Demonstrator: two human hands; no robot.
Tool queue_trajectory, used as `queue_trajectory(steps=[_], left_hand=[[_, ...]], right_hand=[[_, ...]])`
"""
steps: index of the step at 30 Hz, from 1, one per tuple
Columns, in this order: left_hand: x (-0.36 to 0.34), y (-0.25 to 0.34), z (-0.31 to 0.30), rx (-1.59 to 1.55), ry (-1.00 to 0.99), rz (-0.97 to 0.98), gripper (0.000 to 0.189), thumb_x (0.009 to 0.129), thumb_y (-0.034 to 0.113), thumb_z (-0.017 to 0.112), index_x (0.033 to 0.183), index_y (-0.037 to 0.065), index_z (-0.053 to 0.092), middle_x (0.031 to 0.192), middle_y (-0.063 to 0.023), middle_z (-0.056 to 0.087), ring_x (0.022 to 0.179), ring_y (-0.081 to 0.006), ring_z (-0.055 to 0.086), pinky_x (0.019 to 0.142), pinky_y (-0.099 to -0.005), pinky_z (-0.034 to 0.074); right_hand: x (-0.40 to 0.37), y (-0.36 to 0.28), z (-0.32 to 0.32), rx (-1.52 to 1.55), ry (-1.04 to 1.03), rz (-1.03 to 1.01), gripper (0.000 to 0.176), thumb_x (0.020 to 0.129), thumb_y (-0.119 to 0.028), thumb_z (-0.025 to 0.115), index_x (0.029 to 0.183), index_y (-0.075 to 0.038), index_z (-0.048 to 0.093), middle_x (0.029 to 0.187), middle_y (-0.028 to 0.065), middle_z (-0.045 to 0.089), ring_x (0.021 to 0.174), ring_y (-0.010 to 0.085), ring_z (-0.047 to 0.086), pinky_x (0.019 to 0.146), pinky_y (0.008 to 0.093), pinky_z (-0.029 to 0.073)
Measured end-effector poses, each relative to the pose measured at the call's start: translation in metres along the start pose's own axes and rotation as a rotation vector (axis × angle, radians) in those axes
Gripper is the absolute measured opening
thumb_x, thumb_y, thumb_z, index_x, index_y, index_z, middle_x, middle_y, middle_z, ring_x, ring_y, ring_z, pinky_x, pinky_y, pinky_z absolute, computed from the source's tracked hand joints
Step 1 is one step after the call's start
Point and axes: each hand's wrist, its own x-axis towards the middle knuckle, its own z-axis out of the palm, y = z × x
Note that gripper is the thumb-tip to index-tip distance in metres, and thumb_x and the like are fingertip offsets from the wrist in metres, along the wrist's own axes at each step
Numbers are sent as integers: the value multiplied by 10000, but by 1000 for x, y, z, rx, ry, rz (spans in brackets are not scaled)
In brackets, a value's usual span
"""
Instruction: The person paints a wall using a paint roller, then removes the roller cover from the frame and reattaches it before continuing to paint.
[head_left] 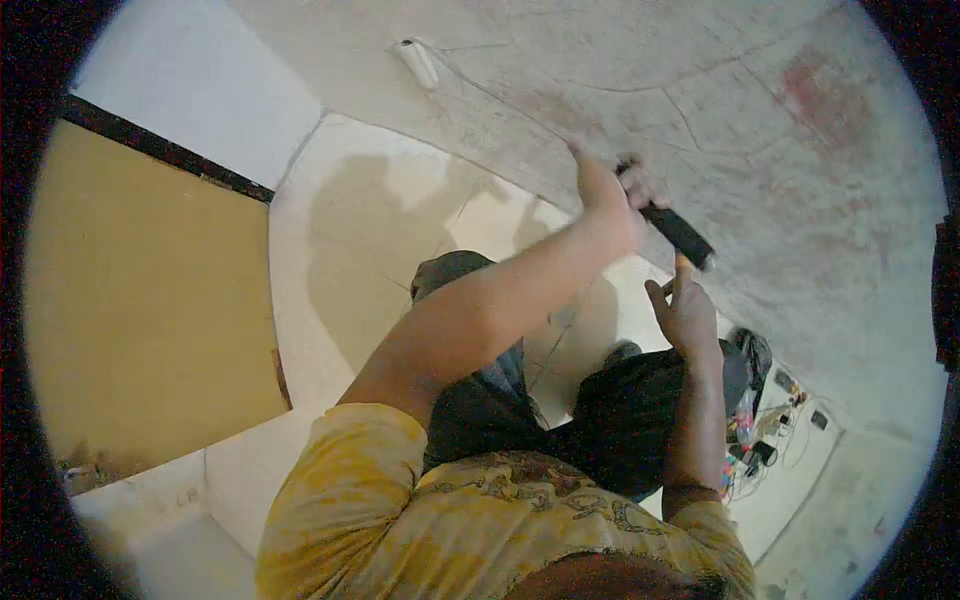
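Observation:
My left hand, a little blurred, is closed around a long black bar-shaped object with a pale end. The object slants down to the right in front of the grey wall; its exact kind cannot be made out. Just below its lower end is my right hand, index finger stretched up to that end and thumb held apart. A small orange patch shows at the fingertip.
A white cylinder hangs on the wall, with a thin wire running from it. On the tiled floor, between wall and legs, lie a dark bag, cables and several small items. A tan panel stands at left.

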Motion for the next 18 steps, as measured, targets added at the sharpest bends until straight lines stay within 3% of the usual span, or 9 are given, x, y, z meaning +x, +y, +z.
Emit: queue_trajectory(steps=[3, 6, 8, 11, 14, 16, 18], left_hand=[[13, 29, 2, -55, -8, 81, 730, 891, 758, 202, 833, 83, 471, 591, 7, 342, 497, -153, 300, 518, -345, 343], [9, 28, -2, -33, -38, 49, 728, 892, 755, 208, 842, 79, 473, 603, 12, 341, 511, -152, 302, 526, -345, 338], [-22, 0, -2, 57, 53, 2, 730, 893, 755, 208, 849, 76, 473, 598, 18, 330, 507, -150, 294, 527, -345, 336], [-22, -40, -35, -20, -207, -188, 712, 906, 724, 255, 893, 62, 517, 621, -17, 381, 509, -170, 329, 498, -371, 387], [-29, -39, -15, 43, -39, -106, 748, 883, 770, 199, 848, 71, 463, 589, 6, 324, 493, -151, 295, 525, -359, 344], [-8, -21, -9, 18, -43, -33, 738, 889, 762, 203, 851, 73, 464, 588, 2, 323, 491, -151, 292, 523, -351, 350], [14, 5, -4, -54, -71, 8, 728, 894, 755, 210, 856, 74, 466, 590, 0, 323, 492, -150, 290, 521, -341, 352]], right_hand=[[-3, -18, -12, 62, -8, 27, 664, 890, -300, 626, 1405, -5, 331, 824, 175, 679, 803, 379, 650, 720, 469, 498], [-4, -15, -9, 54, 19, 19, 466, 888, -324, 627, 1269, -84, 505, 842, 178, 684, 770, 360, 662, 693, 456, 525], [-2, 8, 9, -26, 62, -88, 594, 877, -273, 642, 1373, -65, 391, 828, 172, 673, 767, 354, 652, 708, 455, 505], [2, 36, 33, -86, 99, -184, 679, 869, -243, 651, 1431, -48, 323, 823, 170, 664, 761, 339, 648, 712, 443, 498], [2, 33, 27, -58, 117, -206, 690, 870, -244, 646, 1438, -46, 307, 825, 182, 663, 772, 346, 651, 713, 445, 501], [0, 3, 3, 26, 5, 2, 518, 900, -315, 610, 1317, -51, 452, 820, 170, 678, 759, 366, 652, 701, 468, 514], [1, -4, -4, 19, -23, 3, 634, 901, -315, 611, 1406, -68, 318, 824, 166, 683, 784, 366, 656, 711, 466, 515]])
